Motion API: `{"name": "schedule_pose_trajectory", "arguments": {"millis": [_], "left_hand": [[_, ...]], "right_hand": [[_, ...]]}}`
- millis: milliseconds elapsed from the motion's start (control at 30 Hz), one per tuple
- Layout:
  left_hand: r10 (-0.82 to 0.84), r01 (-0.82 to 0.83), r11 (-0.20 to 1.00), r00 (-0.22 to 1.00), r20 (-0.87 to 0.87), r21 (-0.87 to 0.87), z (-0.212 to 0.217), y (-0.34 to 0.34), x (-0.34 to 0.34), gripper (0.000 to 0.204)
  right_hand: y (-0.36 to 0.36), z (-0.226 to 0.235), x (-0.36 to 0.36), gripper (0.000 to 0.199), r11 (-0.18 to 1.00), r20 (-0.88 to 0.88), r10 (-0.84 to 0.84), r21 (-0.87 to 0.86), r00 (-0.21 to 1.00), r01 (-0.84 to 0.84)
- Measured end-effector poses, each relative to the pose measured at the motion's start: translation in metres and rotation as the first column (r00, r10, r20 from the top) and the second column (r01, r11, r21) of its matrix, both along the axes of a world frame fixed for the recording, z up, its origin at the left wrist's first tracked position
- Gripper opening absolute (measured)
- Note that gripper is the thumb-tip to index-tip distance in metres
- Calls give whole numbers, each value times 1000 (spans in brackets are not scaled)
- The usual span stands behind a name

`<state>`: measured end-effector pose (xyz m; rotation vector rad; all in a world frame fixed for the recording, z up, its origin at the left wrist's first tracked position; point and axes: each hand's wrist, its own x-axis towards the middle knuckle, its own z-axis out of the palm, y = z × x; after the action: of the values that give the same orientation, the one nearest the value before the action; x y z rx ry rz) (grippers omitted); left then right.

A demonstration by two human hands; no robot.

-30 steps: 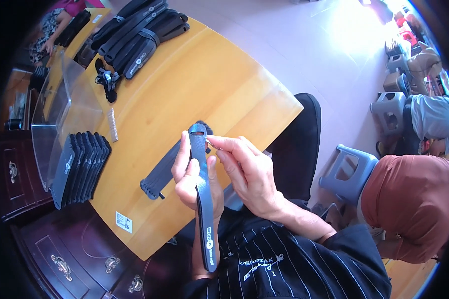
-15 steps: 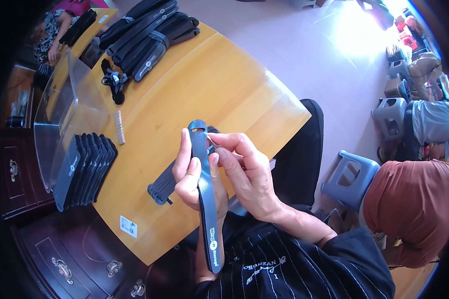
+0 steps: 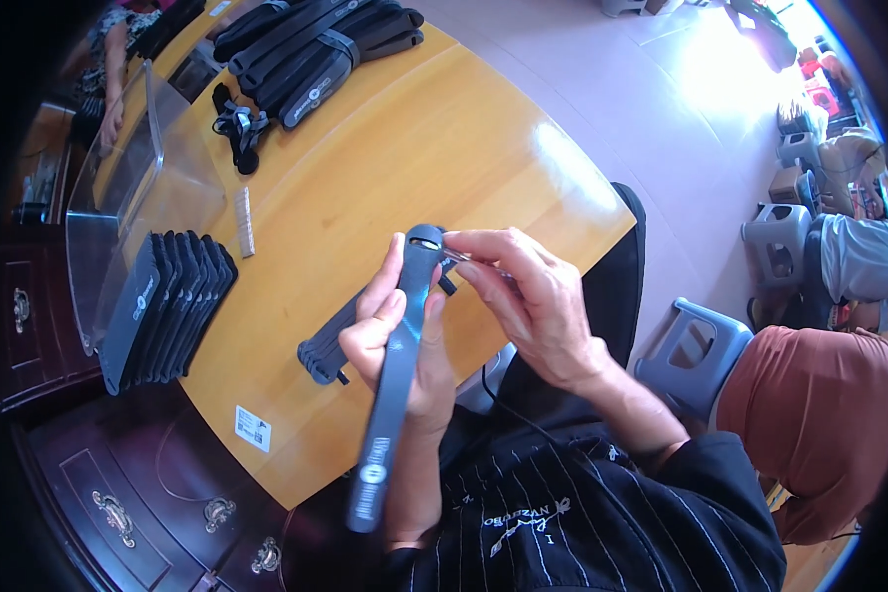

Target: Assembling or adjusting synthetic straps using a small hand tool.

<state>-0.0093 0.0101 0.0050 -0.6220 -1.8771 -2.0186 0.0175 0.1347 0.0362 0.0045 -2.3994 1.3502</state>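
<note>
My left hand (image 3: pixel 390 340) grips a long black strap (image 3: pixel 401 360) near its upper part, thumb and fingers closed around it. The strap has a slot close to its rounded top end and pale printing low down; its lower end hangs over my left forearm. My right hand (image 3: pixel 528 291) pinches a thin metal tool (image 3: pixel 455 256), mostly hidden by the fingers, so its kind does not show. Its fingertips are beside the strap's slotted end. Behind my left hand, a bundle of black straps (image 3: pixel 328 345) lies on the wooden table (image 3: pixel 385 187).
A row of black straps (image 3: pixel 168 306) stands at the table's left, beside a clear plastic sheet (image 3: pixel 118 197). Larger strap bundles (image 3: pixel 316 74), a small tangled strap (image 3: pixel 240 128) and a white strip (image 3: pixel 246 222) lie farther off. Another person's arm (image 3: pixel 114 79) is far left; a blue stool (image 3: pixel 696 350) stands right.
The strap's lower end has swung left, and its slotted end has shifted up and right. My right hand has moved up and right with the metal tool, its fingertips now beside the slot.
</note>
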Motion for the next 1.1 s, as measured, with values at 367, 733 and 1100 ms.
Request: {"name": "schedule_pose_trajectory", "arguments": {"millis": [367,733,1100], "left_hand": [[-216,225,973,965,148,-46,25,-33,-3,27],[-366,184,878,854,371,443,27,-10,13,28],[-405,348,914,796,450,208,43,-9,16,31]], "right_hand": [[27,33,1,26,942,156,266,166,951,-291],[27,57,21,25,956,150,260,99,954,-276],[48,58,29,22,949,147,289,90,946,-304]]}}
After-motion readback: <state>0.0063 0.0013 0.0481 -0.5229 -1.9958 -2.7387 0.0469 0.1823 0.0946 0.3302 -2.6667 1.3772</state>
